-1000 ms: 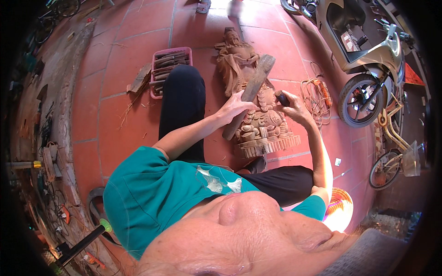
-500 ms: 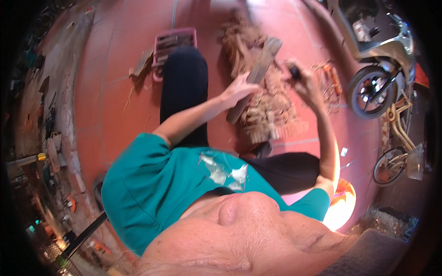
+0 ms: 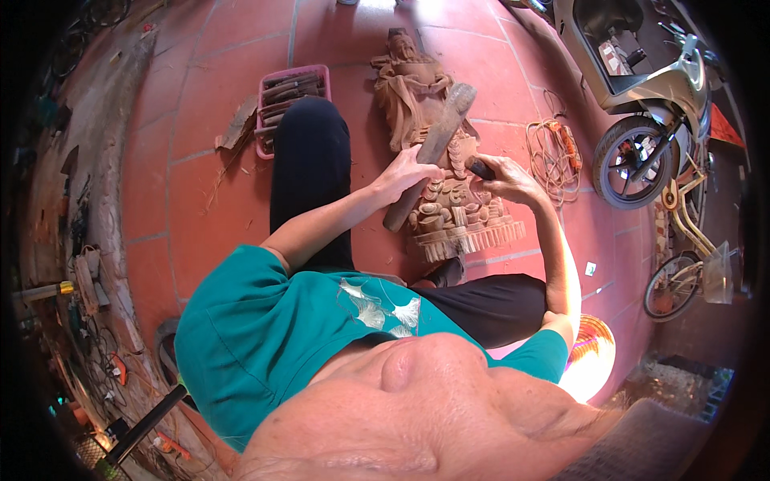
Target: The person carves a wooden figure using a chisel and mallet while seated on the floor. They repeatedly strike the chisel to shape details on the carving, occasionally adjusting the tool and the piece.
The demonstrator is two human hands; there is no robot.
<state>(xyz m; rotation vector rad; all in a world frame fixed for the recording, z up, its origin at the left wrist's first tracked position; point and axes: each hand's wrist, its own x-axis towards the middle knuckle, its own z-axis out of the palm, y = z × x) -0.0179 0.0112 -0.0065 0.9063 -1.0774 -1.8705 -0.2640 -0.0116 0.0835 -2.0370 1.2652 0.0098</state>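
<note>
My left hand [image 3: 407, 172] is closed around a flat wooden mallet [image 3: 431, 152], gripping it about midway along its length; the broad end of the mallet points up and away from me, tilted across the carving. My right hand [image 3: 501, 175] is closed around the dark handle of a chisel [image 3: 480, 167]; the blade end is hidden under the hand, so I cannot tell exactly where it meets the wood. Both hands sit directly over the wooden carving [image 3: 437, 172], a reddish-brown figure lying flat on the red tiled floor [image 3: 192, 200], its fringed base nearest me and its head end farthest away. The carving lies between my legs, just right of my left leg in dark trousers [image 3: 309, 172].

A pink plastic basket [image 3: 265, 112] holding dark tools stands on the floor beside the left knee, near the head end of the carving. A coil of orange cord [image 3: 553, 152] lies to the right of the carving, apart from it. Beyond it a scooter [image 3: 634, 88] is parked, with a bicycle [image 3: 682, 248] further right.
</note>
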